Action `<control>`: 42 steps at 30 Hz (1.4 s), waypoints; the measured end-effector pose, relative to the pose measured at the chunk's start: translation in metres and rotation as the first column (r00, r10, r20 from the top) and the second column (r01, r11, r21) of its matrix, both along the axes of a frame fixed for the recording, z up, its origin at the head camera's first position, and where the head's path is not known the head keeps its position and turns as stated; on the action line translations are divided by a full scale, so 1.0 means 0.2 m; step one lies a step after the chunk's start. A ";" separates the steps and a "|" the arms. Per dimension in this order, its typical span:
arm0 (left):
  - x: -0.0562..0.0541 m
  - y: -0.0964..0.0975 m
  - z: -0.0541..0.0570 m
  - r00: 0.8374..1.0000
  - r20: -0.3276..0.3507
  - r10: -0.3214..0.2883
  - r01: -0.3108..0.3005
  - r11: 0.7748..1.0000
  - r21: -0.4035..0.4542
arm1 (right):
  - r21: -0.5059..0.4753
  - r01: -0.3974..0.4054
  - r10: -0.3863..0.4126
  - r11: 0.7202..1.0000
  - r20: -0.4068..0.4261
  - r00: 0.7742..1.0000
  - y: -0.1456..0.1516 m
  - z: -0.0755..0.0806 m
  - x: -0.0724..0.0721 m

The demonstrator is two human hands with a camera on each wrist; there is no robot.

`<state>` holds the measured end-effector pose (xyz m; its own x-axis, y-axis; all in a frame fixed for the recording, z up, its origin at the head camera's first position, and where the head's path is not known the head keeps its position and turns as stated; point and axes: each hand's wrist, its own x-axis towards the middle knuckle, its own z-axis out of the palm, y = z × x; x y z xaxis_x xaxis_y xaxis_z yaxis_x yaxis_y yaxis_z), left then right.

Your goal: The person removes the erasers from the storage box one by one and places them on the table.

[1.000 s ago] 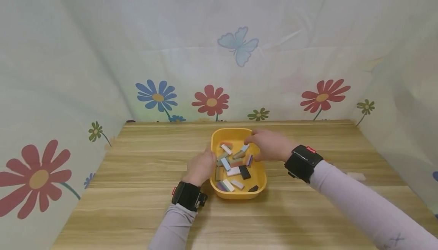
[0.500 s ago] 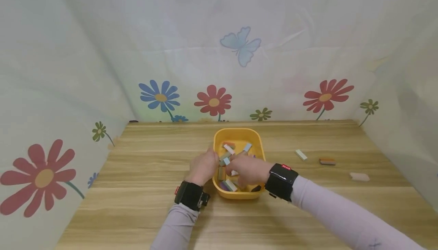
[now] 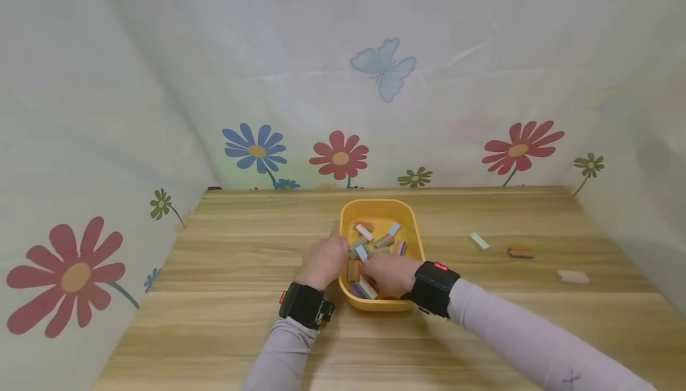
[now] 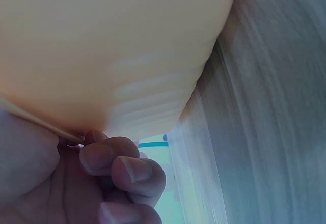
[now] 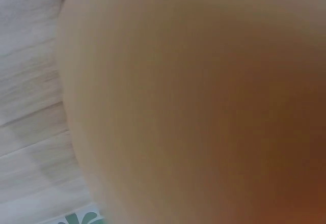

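Yellow bin (image 3: 377, 306) — left hand (image 3: 326, 259) pinches its rim (image 3: 379, 200), right hand (image 3: 391, 274) reaches down inside, grip I cannot tell.

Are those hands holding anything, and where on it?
The left hand pinches the yellow tray by its left rim; whether the right hand, inside it, holds anything cannot be told.
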<state>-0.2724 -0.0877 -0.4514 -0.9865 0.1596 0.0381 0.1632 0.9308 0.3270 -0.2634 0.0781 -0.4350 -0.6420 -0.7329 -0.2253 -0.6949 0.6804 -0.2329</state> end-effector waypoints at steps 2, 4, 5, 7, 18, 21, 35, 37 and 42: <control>-0.01 0.01 0.00 1.000 -0.003 0.007 -0.007 1.000 0.000 | -0.006 0.001 -0.001 1.000 0.003 1.000 0.01 0.00 -0.01; -0.01 0.01 0.00 1.000 0.004 0.018 -0.018 1.000 -0.001 | -0.011 -0.008 0.008 1.000 0.003 1.000 0.01 0.00 -0.01; -0.01 0.01 0.00 1.000 0.009 0.023 -0.023 1.000 -0.003 | -0.014 -0.009 0.009 1.000 0.007 1.000 0.01 0.01 -0.01; -0.02 0.01 0.00 0.999 0.016 0.028 -0.028 1.000 0.000 | -0.013 -0.007 0.007 1.000 0.014 1.000 0.01 0.01 -0.01; -0.03 0.00 0.00 0.999 0.034 0.039 -0.039 0.999 0.002 | -0.022 0.015 -0.014 1.000 0.033 0.999 0.01 0.07 -0.03; -0.03 0.00 0.00 0.999 0.021 0.034 -0.033 0.999 -0.006 | -0.031 0.008 -0.008 0.999 0.003 1.000 0.02 0.16 -0.04; -0.04 0.02 0.01 0.999 0.033 0.011 -0.012 1.000 0.021 | -0.134 0.310 -0.293 0.941 0.133 0.947 0.56 0.53 -0.35; -0.04 0.02 0.01 1.000 0.029 0.011 -0.011 1.000 0.019 | -0.143 0.355 -0.334 0.924 0.151 0.930 0.67 0.51 -0.38; -0.02 0.04 -0.01 1.000 0.011 0.007 -0.007 1.000 0.019 | -0.123 0.467 -0.448 0.876 0.157 0.880 0.94 0.37 -0.42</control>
